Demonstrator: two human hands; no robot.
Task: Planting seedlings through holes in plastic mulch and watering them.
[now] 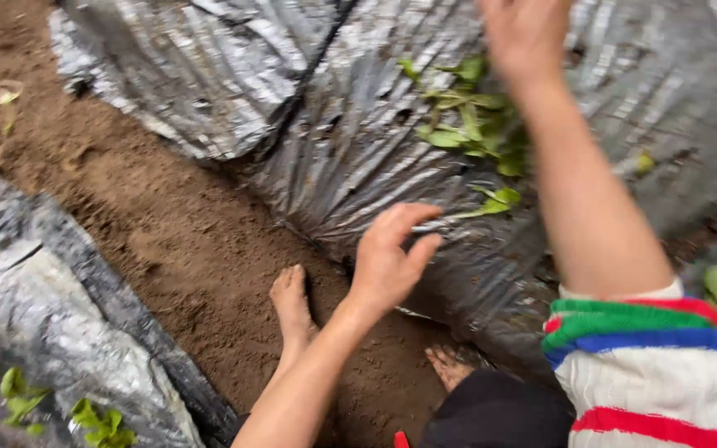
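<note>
Striped fabric, white with red, green and blue bands, is seen nearest the camera as the rolled sleeve (645,365) of the right arm. Two bare feet (292,303) are planted in the brown soil furrow (168,241) between the beds, probably so that the covered ridges are not trodden on. Silvery-black plastic mulch (334,141) is stretched over the raised bed ahead, and a second sheeted bed (51,323) lies at the lower left with small green plants along its edge.

From the bottom edge the left forearm is extended forward; the left hand (387,261) is held palm down with fingers spread and slightly curled, nothing being gripped, and it hovers at or just above the near slope of the plastic. Whether it touches cannot be told through the blur. Farther off, the right hand (524,33) is reached over the leafy plant (470,124) growing through the sheet; its fingers are cut off by the frame, so its grip cannot be judged.
</note>
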